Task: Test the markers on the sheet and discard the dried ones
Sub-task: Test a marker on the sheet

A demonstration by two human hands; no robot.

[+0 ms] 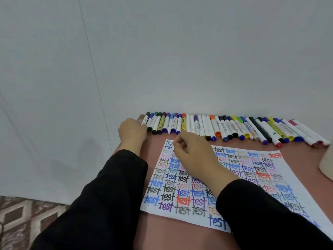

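Note:
A long row of capped markers [223,128] in several colours lies along the far edge of the table, against the wall. In front of the row lies the white sheet [248,170], covered with the word "test" in many colours. My left hand [132,132] is at the row's left end, its fingers curled onto the lower end of the leftmost marker [145,120], a white one with a black cap. My right hand [194,156] hovers over the sheet's upper left part with fingers curled and thumb against forefinger. I see nothing held in it.
The pinkish-brown table [180,235] stands against a white wall. A beige object [327,163] is cut off by the frame's right edge, next to the sheet. A patterned brown rug [27,217] covers the floor at lower left.

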